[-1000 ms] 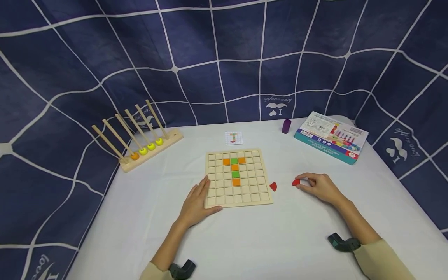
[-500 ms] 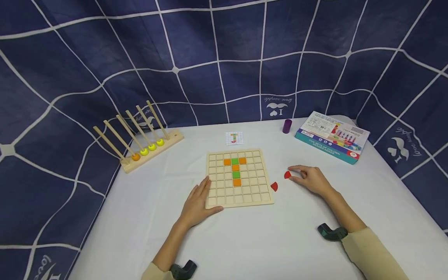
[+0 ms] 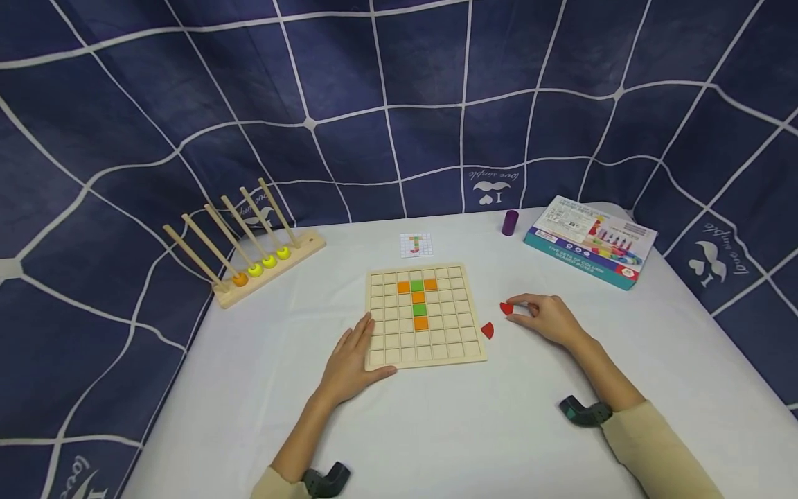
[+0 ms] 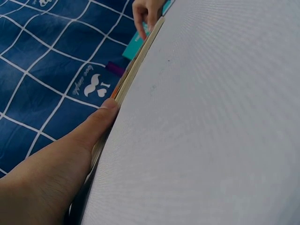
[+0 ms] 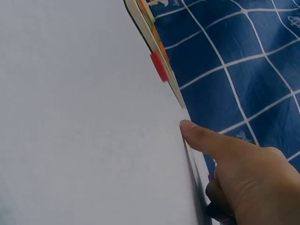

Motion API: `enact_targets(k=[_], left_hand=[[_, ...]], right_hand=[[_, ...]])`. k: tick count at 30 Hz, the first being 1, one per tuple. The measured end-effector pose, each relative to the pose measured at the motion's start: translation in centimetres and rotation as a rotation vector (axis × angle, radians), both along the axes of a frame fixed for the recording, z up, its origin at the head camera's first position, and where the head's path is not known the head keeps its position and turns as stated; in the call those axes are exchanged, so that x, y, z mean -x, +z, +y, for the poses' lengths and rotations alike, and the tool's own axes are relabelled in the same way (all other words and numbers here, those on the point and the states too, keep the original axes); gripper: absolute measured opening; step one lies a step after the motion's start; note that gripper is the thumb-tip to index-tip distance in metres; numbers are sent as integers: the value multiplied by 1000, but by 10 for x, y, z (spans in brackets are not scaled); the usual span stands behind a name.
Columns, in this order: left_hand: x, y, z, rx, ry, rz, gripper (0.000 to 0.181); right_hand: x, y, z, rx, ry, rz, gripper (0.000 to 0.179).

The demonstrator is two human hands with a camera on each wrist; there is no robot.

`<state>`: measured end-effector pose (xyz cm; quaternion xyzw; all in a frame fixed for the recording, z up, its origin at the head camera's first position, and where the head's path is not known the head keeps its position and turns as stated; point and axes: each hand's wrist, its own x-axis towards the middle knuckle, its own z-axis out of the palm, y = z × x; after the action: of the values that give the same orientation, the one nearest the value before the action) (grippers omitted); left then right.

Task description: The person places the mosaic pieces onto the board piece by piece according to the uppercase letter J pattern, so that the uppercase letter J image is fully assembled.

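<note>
A wooden grid board (image 3: 445, 338) lies on the white table, with orange and green square tiles (image 3: 419, 310) set in a T shape. My left hand (image 3: 348, 364) rests at its left edge, fingers extended along the side and thumb by the near corner. To the right of the board, my right hand (image 3: 548, 319) pinches a red quarter-circle piece (image 3: 506, 309) between thumb and index finger, low over the table. A second red quarter-circle piece (image 3: 488, 330) lies right beside the board's right edge; the right wrist view also shows this red piece (image 5: 159, 67). There, the pinched one is hidden.
Behind the board lies a small pattern card (image 3: 415, 244) printed with a J shape. A pegged bead stand (image 3: 274, 267) with orange and yellow beads stands at the back left. At the back right are a purple cylinder (image 3: 510, 223) and a flat teal-sided box (image 3: 589, 239).
My right hand has moved left and slightly away from me with the red quarter-circle piece, closer to the board. The left hand stays where it was.
</note>
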<state>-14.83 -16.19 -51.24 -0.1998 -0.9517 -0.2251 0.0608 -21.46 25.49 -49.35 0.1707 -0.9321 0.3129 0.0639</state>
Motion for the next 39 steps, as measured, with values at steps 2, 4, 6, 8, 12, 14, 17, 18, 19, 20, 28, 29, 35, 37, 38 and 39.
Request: enact_targets(k=[2,4,6,8,12,14,17,18,19,20,28,29,35,37,38,39], left_hand=[[0,0,0,1,0,-1,106],[0,0,0,-1,0,-3,106],[0,0,0,-4,-2,-7,106],[0,1,0,-6,-3,-7,106],[-1,1,0,-2,-2,-7,106],[0,0,1,2,-1,-6,106],[0,0,1,1,1,-12,106],[0,0,1,2,1,-14,106],[0,0,1,2,1,-16,106],[0,0,1,3,1,-16,106],[-1,1,0,-1,5,-12,106],[-1,1,0,0,6,-12,106],[-1,2,0,14,7,-17,106],[-1,3,1,18,8,-21,106],[-1,3,1,21,8,-21,106],[-1,3,1,22,8,-20,106]], right_hand=[[0,1,3,-1,-31,9,31],[1,1,6,-1,-59,12,30],[1,1,7,-6,-64,10,30],[2,1,5,-2,-41,3,31],[4,-1,-3,7,25,5,33],[4,-2,-6,12,38,11,32],[4,-2,-7,19,38,18,28],[5,-2,-7,25,40,24,27],[5,-2,-7,34,46,29,27],[5,-1,-8,45,55,39,26],[1,9,-51,103,219,100,25],[1,9,-60,96,247,102,25],[-3,9,-108,45,364,104,27],[-4,8,-120,19,378,100,29],[-4,8,-125,8,386,99,30],[-5,7,-129,-6,393,101,30]])
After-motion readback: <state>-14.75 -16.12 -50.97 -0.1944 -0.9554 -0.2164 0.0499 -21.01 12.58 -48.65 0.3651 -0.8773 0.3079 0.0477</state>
